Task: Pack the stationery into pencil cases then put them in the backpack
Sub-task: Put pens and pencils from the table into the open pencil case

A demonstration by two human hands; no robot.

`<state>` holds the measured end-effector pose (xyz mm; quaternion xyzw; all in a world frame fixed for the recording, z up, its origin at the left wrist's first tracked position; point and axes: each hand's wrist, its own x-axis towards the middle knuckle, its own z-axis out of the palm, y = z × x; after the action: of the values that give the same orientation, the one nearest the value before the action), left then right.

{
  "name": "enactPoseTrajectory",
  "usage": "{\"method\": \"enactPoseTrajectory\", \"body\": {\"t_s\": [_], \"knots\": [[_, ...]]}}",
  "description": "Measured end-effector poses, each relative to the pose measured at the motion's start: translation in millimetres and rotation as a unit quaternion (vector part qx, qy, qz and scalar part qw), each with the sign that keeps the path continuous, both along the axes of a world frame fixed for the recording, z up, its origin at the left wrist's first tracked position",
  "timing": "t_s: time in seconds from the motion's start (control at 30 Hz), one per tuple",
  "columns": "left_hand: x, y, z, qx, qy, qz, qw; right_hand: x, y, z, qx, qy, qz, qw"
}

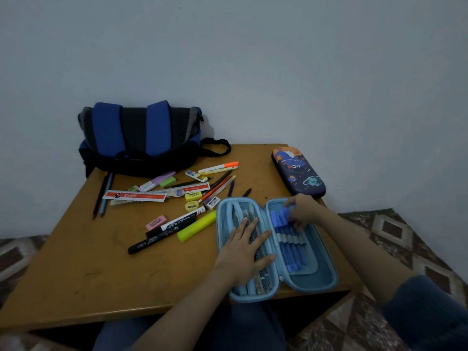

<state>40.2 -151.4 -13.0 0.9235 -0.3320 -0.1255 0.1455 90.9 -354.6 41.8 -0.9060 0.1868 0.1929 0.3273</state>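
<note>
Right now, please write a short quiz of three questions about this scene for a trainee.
1. True or false: the left hand lies flat on the open light-blue pencil case.
2. Which hand pinches the blue pens? A) left B) right
3. Fill in: the space-print pencil case is ___.
Key: 1 true; 2 B, the right hand; 3 closed.
</note>
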Motion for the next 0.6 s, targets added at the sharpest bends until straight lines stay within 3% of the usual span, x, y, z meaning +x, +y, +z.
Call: {"method": "enactPoseTrajectory", "body": {"t_s": [0.27, 0.6], "knots": [[0.9, -0.2, -2.6, -0.01, -0.002, 0.003, 1.0, -2.9, -0.1, 0.2, 0.01, -0.012, 0.023, 1.0], [1.3, -0.2, -1.6, -0.009, 0.006, -0.001, 1.0, -2.2, 1.8, -3.6, -0.042, -0.018, 0.045, 0.998]]}}
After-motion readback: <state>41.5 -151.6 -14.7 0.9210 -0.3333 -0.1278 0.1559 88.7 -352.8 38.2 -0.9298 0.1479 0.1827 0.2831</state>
